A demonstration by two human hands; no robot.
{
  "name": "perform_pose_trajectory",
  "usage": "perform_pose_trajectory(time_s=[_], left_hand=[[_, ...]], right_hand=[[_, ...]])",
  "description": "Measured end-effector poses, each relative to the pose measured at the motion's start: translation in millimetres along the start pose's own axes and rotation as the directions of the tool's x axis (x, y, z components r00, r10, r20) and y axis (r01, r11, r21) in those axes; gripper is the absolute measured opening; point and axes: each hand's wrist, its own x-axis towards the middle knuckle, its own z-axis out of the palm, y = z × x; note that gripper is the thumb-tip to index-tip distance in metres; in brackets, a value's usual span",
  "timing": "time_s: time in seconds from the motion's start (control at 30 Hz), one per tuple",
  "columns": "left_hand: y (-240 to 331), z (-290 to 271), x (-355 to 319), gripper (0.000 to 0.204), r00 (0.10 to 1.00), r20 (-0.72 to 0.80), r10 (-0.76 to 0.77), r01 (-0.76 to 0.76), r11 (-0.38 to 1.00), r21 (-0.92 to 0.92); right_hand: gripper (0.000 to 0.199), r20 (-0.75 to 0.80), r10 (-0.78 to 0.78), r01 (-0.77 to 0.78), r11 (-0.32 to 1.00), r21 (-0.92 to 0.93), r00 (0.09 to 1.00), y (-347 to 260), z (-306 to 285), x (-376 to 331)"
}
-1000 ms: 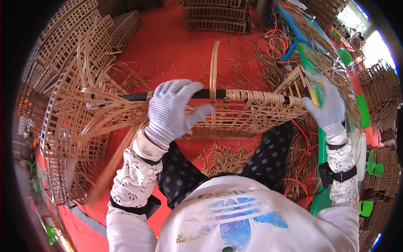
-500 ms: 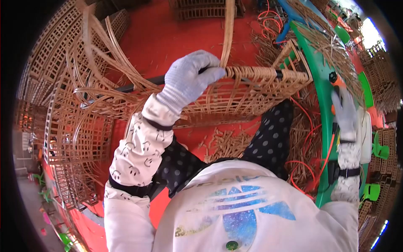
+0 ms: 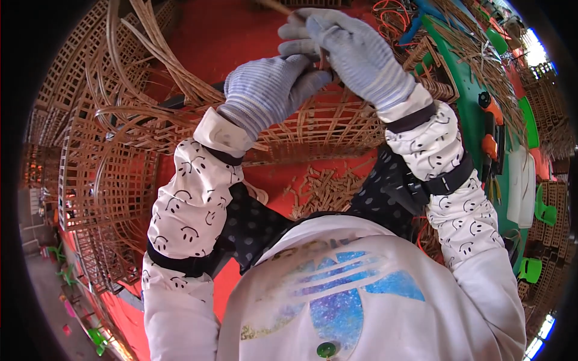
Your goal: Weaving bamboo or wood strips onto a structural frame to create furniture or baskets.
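A woven basket (image 3: 319, 132) with an open lattice lies across my lap, its rim partly wrapped with flat brown strip. My left hand (image 3: 265, 93), in a pale blue-grey knit glove, is closed on the rim, thumb and fingers pinching there. Just beyond it my right hand (image 3: 361, 60), gloved alike, is closed around the flat strip (image 3: 276, 6), whose end sticks out past the fingers at the top. The fingers of the right hand are slightly blurred. Both hands hide most of the wrapped rim.
A black-and-orange hand tool (image 3: 492, 108) rests on the green table (image 3: 469, 114) at the right, beside a white container (image 3: 521, 186). Loose strips (image 3: 180, 72) curve up at the left near stacked lattice baskets (image 3: 78, 162). Short offcuts (image 3: 328, 189) lie on the red floor.
My right hand has left the orange tool on the green table and come over to the strip beside my left hand. The strip, upright before, now bends leftward at the top.
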Motion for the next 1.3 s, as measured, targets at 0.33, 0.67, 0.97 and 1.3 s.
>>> perform_pose_trajectory(time_s=[0.33, 0.67, 0.97, 1.3], left_hand=[[1, -10, 13, 0.054, 0.982, 0.185, -0.031, 0.008, 0.992, 0.124], [5, 4, 19, 0.062, 0.992, 0.083, -0.094, 0.083, 0.988, 0.13], [-4, 2, 74, 0.061, 0.972, -0.004, -0.234, 0.229, 0.949, 0.217], [-95, 40, 172, 0.072, 0.99, -0.084, -0.111, 0.13, 0.956, 0.262]], right_hand=[[0.019, 0.2, 0.128, -0.224, 0.774, 0.592, 0.971, 2, -12, 18], [0.024, 0.004, 0.077, -0.074, 0.937, 0.342, 0.997, -43, -41, -32], [0.019, -0.239, -0.365, 0.281, 0.904, -0.322, 0.9, -28, -22, 62], [0.015, -0.048, 0.942, -0.676, 0.273, 0.685, 0.331, 245, -93, -75]])
